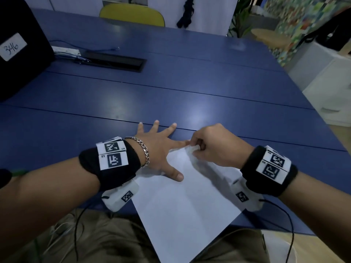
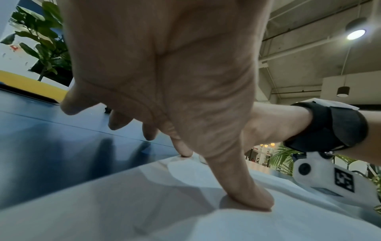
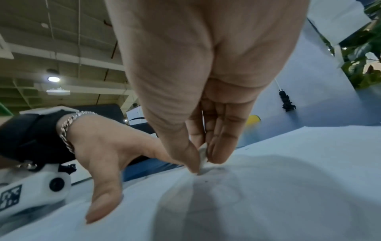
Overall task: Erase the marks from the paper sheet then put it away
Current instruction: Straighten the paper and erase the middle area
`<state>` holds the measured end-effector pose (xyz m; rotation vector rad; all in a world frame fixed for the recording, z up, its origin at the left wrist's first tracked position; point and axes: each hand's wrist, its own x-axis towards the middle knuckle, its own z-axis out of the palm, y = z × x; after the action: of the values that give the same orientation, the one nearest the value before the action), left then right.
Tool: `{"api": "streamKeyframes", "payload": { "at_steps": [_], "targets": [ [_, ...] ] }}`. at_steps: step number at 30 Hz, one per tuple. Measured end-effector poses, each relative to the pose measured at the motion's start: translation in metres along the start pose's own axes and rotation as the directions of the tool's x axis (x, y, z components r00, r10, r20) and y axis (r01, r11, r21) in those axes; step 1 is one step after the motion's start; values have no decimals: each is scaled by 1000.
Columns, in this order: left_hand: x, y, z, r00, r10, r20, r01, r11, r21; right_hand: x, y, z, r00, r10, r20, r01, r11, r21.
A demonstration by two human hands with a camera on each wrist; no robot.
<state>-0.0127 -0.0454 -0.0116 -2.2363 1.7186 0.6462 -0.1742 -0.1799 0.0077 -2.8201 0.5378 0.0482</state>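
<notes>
A white paper sheet [image 1: 182,202] lies at an angle on the blue table [image 1: 171,92], its near corner hanging over the front edge. My left hand [image 1: 161,149] is spread flat, with thumb and index finger pressing the sheet's far left part [image 2: 144,203]. My right hand [image 1: 212,147] pinches a small white eraser [image 1: 193,149] and holds it against the far corner of the paper. In the right wrist view the eraser [image 3: 203,154] sits between thumb and fingertips, touching the sheet [image 3: 268,195] beside faint grey smudges.
A black case [image 1: 17,50] with a handwritten label stands at the far left. A black cable slot [image 1: 114,61] and a white power strip [image 1: 65,50] lie behind it. A yellow chair [image 1: 133,14] is at the table's far side.
</notes>
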Motion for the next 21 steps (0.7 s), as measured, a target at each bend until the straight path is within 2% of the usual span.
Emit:
{"api": "streamKeyframes", "payload": {
  "at_steps": [2, 6, 8, 13, 18, 21],
  "targets": [
    [0, -1, 0, 1000, -1, 7, 1, 1000, 2, 0, -1, 0, 1000, -1, 8, 0, 1000, 7],
    [2, -3, 1, 1000, 3, 9, -3, 1000, 0, -9, -8, -1, 985, -127, 113, 125, 992, 26],
    [2, -3, 1, 1000, 1, 10, -1, 1000, 0, -2, -6, -6, 981, -129, 145, 129, 992, 12],
    [2, -2, 2, 1000, -7, 25, 7, 1000, -6, 13, 3, -11, 994, -72, 77, 73, 997, -12],
    [2, -2, 1, 999, -18, 43, 17, 1000, 18, -4, -10, -8, 964, -137, 229, 132, 991, 37],
    [1, -1, 0, 999, -17, 46, 16, 1000, 24, 7, 3, -12, 989, -73, 131, 74, 997, -3]
  ]
}}
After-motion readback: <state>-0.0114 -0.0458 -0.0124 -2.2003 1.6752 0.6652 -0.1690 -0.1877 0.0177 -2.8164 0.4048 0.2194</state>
